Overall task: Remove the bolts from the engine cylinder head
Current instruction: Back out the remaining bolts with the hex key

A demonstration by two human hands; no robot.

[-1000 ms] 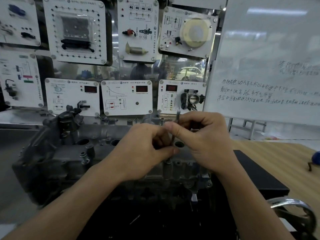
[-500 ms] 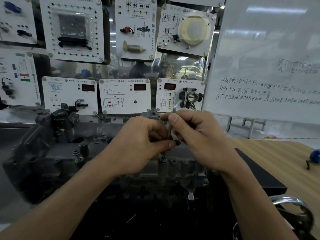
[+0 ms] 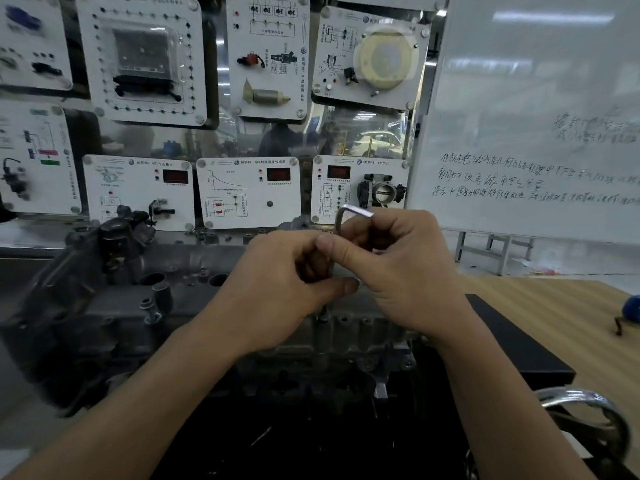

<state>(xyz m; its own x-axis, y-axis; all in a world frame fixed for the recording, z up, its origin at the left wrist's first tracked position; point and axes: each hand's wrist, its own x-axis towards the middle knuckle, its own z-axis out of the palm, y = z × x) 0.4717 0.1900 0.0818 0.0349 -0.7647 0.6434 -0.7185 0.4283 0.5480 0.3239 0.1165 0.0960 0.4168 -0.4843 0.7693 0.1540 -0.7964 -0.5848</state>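
Turned since half a second ago: hex key point(image 3: 353, 212), short arm now pointing right above the right hand point(image 3: 398, 271), whose fingers curl round the upper shaft. Left hand point(image 3: 277, 292) pinches the shaft lower down. Key tip meets a bolt point(image 3: 323, 319) on the cylinder head point(image 3: 138, 306) (directly beneath both hands). Behind: sensor panels point(image 3: 247, 192); whiteboard point(image 3: 536, 98), handwriting unreadable.

Cylinder head point(image 3: 104, 306): dark grey metal, dull. Hex key point(image 3: 350, 213): shiny silver. Wall panels point(image 3: 256, 216): white w/ black diagrams, red displays. Whiteboard point(image 3: 519, 81): white, dark handwriting. Table point(image 3: 561, 306): pale wood, fine stripe grain. Pad point(image 3: 512, 334) under engine: black. Round obj point(image 3: 632, 308), rt edge: blue.
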